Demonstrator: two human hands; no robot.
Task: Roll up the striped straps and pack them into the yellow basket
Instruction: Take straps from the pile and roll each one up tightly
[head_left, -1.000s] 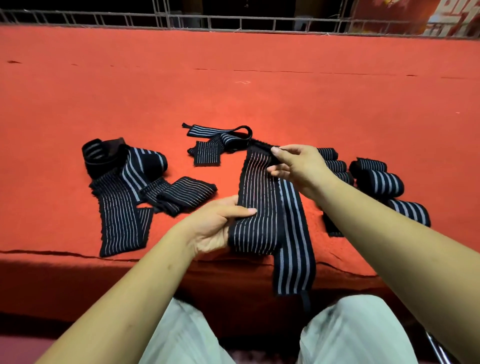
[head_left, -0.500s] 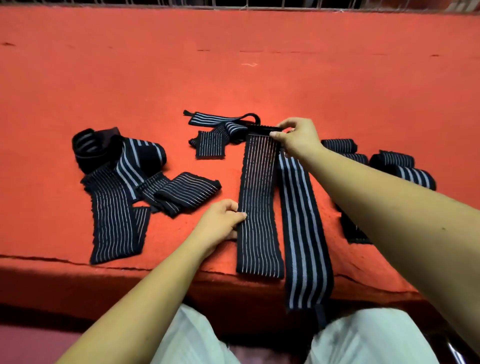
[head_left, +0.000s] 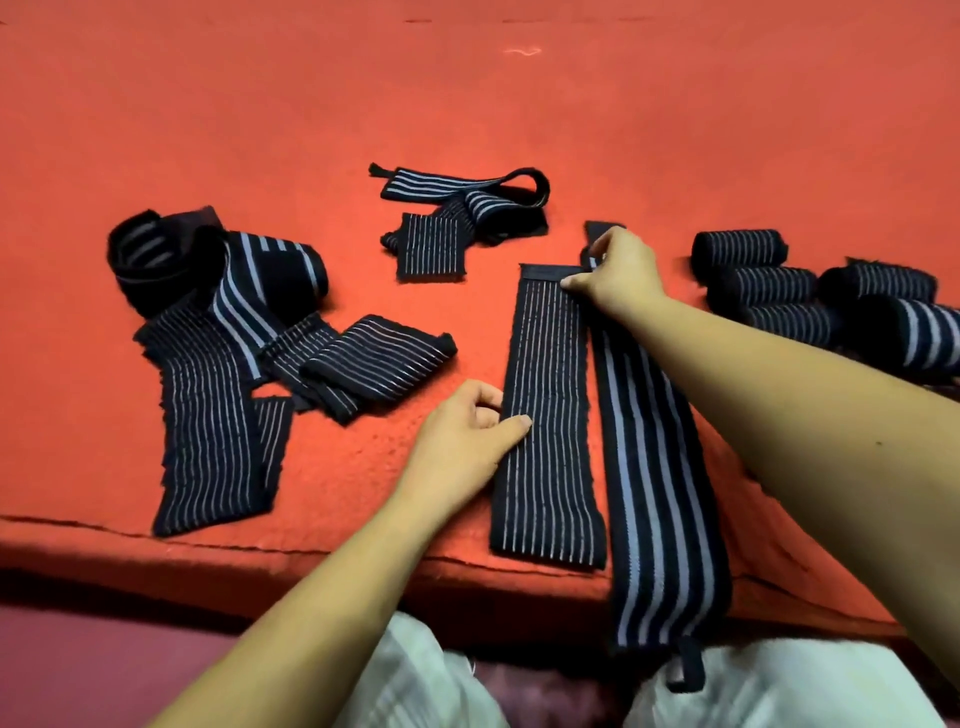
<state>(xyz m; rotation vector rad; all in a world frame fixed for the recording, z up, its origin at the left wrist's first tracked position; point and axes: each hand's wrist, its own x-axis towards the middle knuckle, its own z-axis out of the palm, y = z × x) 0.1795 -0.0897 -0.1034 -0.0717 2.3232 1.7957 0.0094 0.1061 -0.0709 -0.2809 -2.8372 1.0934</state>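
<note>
Where the fine-striped strap (head_left: 550, 415) lies flat and lengthwise on the red surface (head_left: 519, 104), with its near end at the front edge, the step in hand is judged to be squaring the strap before the roll begins.

Right hand (head_left: 618, 275): the arm reaches forward over the broad-striped strap (head_left: 660, 493). The fingers are curled, and the tips pinch the far right corner of the fine-striped strap at its dark hem.

Left hand (head_left: 467, 441): it sits at the strap's left edge, about halfway along. The thumb lies on top of the fabric and the fingers fold in against the edge, a light pinch as far as can be seen. The wrist is low and the forearm comes up from the lower left.

Broad-striped strap: it lies just beside the first, on its right. Its near end, with a small loop, hangs over the front edge.

Rolled straps (head_left: 779, 291): a cluster at the far right, well apart from the loose straps (head_left: 218, 338) heaped at the left.

Folded strap (head_left: 457, 218): it lies beyond the hands, unrolled.

Yellow basket: not in view.

Handling note, as judgement:
- Begin the roll at the hemmed far end, with the first turn tight.
- Keep both long edges in line, or the coil will cone.
- Let the left hand hold the length taut while the right hand turns.
- The knit looks elastic and will likely spring open if released early.
- Keep the neighbouring strap out of the roll.
</note>
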